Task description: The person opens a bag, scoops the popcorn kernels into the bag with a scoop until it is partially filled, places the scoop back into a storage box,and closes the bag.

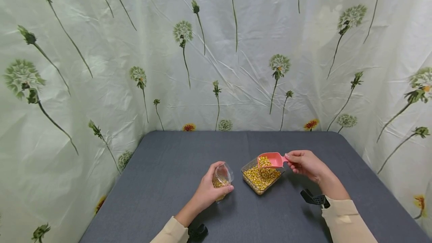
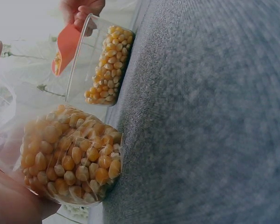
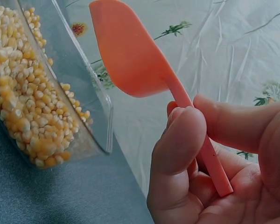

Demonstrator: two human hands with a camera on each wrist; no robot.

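My right hand (image 1: pixel 305 163) pinches the handle of a coral-pink scoop (image 1: pixel 277 159), its thumb on top and fingers curled beneath. Corn kernels lie in the scoop's front part. Below the scoop stands a clear rectangular container (image 1: pixel 282 175), partly filled with yellow kernels (image 2: pixel 113 65); in the right wrist view the scoop (image 3: pixel 126 46) is above rim height. My left hand (image 1: pixel 207 188) grips a clear round container (image 1: pixel 227 171), thumb on the near side and fingers around the far side. Its mouth leans to the right, and kernels (image 2: pixel 74 158) fill its lower part.
A dark grey cloth (image 1: pixel 189 149) covers the table. Behind and beside it hangs a white curtain (image 1: pixel 209 66) printed with dandelions. Black wrist straps (image 1: pixel 312 198) sit on both forearms, at the ends of cream sleeves (image 1: pixel 344 216).
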